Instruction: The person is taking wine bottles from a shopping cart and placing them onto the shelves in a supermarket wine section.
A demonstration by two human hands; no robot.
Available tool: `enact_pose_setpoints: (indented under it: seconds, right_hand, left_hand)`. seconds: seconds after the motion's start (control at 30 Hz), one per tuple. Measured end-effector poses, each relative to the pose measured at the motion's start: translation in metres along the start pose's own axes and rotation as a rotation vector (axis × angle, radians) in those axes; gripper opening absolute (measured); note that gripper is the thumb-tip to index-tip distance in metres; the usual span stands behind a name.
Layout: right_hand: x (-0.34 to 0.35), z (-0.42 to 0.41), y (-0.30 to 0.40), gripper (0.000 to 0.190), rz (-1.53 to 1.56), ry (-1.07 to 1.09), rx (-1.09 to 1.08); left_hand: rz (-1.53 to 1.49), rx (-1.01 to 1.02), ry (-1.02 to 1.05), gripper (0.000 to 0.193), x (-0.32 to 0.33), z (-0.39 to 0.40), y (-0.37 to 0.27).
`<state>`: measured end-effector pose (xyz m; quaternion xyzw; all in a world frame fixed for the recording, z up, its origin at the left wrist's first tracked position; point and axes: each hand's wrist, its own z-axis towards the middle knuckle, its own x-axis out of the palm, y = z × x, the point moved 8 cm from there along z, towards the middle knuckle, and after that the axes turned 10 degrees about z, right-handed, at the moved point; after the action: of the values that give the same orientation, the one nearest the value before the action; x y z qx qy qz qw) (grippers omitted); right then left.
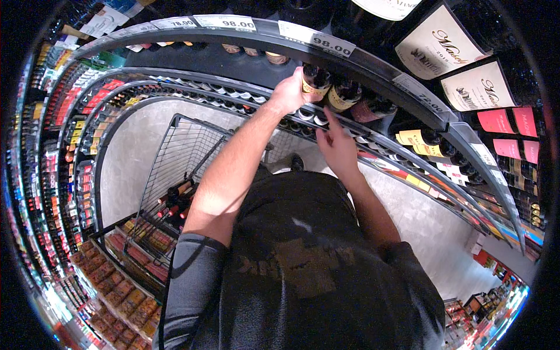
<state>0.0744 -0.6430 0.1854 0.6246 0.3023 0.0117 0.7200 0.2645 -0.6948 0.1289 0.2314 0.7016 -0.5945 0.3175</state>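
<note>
My left hand (292,92) is closed around a dark glass bottle (316,81) with a yellowish label, at the front of a shelf under a price rail (271,33). Just right of it stands a second dark bottle (344,97) with a similar label, and beyond that a bottle with a dark reddish label (372,109). My right hand (339,146) is below these bottles with its index finger extended up towards the second one; whether the fingertip touches it I cannot tell. Nothing shows in my right hand.
A wire shopping cart (175,153) holding several bottles (179,197) stands to the left. Lower shelves of bottles (227,94) curve below my hands. Large-labelled wine bottles (437,43) fill the upper shelf at right. Stacked packaged goods (118,288) are at lower left.
</note>
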Motion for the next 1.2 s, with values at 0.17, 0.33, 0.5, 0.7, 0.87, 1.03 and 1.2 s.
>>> enact_pose_setpoints:
  seconds: [0.17, 0.33, 0.5, 0.7, 0.87, 1.03, 1.2]
  right_hand:
    - [0.001, -0.025, -0.059, 0.046, -0.137, 0.215, -0.029]
    - [0.004, -0.035, -0.101, 0.039, -0.137, 0.317, 0.001]
    - [0.008, -0.04, -0.11, 0.034, -0.095, 0.385, 0.093]
    - [0.008, -0.041, -0.116, 0.032, -0.024, 0.425, 0.115]
    - [0.002, -0.04, -0.129, 0.029, 0.016, 0.45, 0.284]
    - [0.002, -0.038, -0.13, 0.03, 0.005, 0.463, 0.114]
    - [-0.001, -0.043, -0.139, 0.031, 0.061, 0.491, 0.24]
  left_hand:
    - [0.014, -0.039, 0.03, 0.08, -0.002, -0.002, -0.005]
    - [-0.029, 0.035, 0.002, 0.085, 0.004, 0.006, 0.001]
    - [-0.207, 0.077, 0.005, 0.087, 0.015, 0.01, 0.01]
    - [-0.12, -0.015, 0.008, 0.086, 0.009, -0.009, -0.009]
    - [-0.122, -0.056, 0.009, 0.086, 0.004, -0.013, -0.016]
    - [-0.181, 0.005, -0.051, 0.087, 0.015, -0.008, -0.004]
    - [-0.225, 0.063, -0.106, 0.099, 0.013, -0.014, -0.013]
